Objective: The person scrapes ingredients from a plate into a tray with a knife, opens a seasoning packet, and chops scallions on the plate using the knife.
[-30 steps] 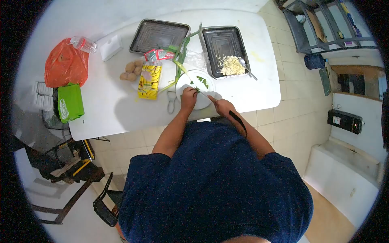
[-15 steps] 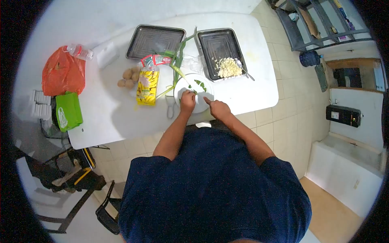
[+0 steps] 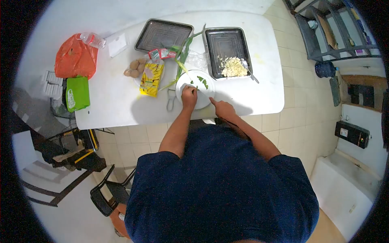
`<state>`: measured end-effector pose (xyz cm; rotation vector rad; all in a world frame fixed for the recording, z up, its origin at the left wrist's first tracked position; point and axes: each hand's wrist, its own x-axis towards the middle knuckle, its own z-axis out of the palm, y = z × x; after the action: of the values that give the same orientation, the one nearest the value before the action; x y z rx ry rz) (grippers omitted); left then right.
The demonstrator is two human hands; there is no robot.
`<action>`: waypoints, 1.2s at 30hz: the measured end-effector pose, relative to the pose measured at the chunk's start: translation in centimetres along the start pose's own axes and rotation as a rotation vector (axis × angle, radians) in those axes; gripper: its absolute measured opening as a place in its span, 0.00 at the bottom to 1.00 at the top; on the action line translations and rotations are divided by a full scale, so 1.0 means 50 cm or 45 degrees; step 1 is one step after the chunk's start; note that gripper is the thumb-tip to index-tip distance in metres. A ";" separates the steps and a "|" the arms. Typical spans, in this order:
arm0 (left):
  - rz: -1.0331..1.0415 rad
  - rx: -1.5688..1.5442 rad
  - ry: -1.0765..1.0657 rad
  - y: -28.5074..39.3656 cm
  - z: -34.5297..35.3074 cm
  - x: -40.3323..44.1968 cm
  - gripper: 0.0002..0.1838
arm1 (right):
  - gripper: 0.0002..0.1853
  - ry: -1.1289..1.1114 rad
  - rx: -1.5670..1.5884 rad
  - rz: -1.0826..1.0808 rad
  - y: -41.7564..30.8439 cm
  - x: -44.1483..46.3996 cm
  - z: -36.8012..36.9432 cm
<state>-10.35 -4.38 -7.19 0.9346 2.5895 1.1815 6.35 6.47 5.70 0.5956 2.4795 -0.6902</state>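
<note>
A white plate (image 3: 206, 103) lies near the table's front edge with cut green leaf pieces (image 3: 202, 82) on it. Over its left side my left hand (image 3: 189, 98) is closed, with a bit of green leaf (image 3: 197, 87) showing at the fingertips. At the plate's right rim is my right hand (image 3: 223, 109), fingers curled and the index finger stretched toward the plate; what it grips is too small to make out. Long green onion stalks (image 3: 184, 54) stretch behind the plate, partly over its rim. Left of the plate lies a grey-handled utensil (image 3: 171, 100).
A black tray (image 3: 227, 42) holds chopped pale food (image 3: 234, 67) and a spoon. Another black tray (image 3: 164, 35) stands at the back. Eggs or round brown items (image 3: 135, 68), a yellow packet (image 3: 151, 79), an orange bag (image 3: 75, 58) and a green bag (image 3: 78, 94) sit leftward. Another person's arm (image 3: 118, 218) shows lower left.
The whole view has shifted and turned slightly. My right hand sits a little farther from my left hand. An arm has come into view beside the chair at lower left.
</note>
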 end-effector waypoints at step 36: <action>-0.050 0.010 0.115 0.029 0.024 -0.034 0.03 | 0.40 -0.140 0.042 -0.212 0.078 0.055 0.001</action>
<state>-7.87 -3.93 -7.17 0.8463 2.6713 1.2319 6.27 10.24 2.76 0.3551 2.4379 -0.8064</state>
